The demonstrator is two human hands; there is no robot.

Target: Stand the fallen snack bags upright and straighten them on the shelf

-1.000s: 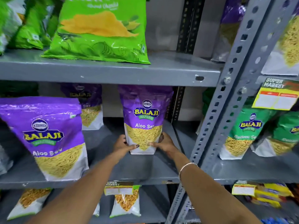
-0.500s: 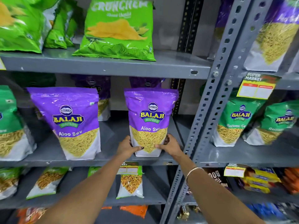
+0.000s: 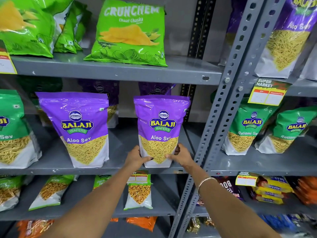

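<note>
Head view: Aloo Sev bag [image 3: 161,127] between both hands [image 3: 159,156].

Purple bag [image 3: 161,129]: "BALAJI WAFERS Aloo Sev"; green bag [image 3: 130,31]: "CRUNCHEM Chaat Chaska"; tag [image 3: 268,92]: "SUPER MARKET".

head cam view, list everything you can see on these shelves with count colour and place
purple Aloo Sev pouch between the hands: 1, purple, middle shelf front, upright
second purple Aloo Sev pouch: 1, purple, middle shelf, to its left
purple pouches behind: at least 2, back of middle shelf
green Crunchem chip bag: 1, lime green, top shelf
other lime green bags: several, top shelf left
green Ratlami Sev pouches: 2, right bay
grey metal shelf: grey
yellow price tag: 1, right bay
left hand: 1, on pouch's lower left
right hand: 1, on pouch's lower right
</note>
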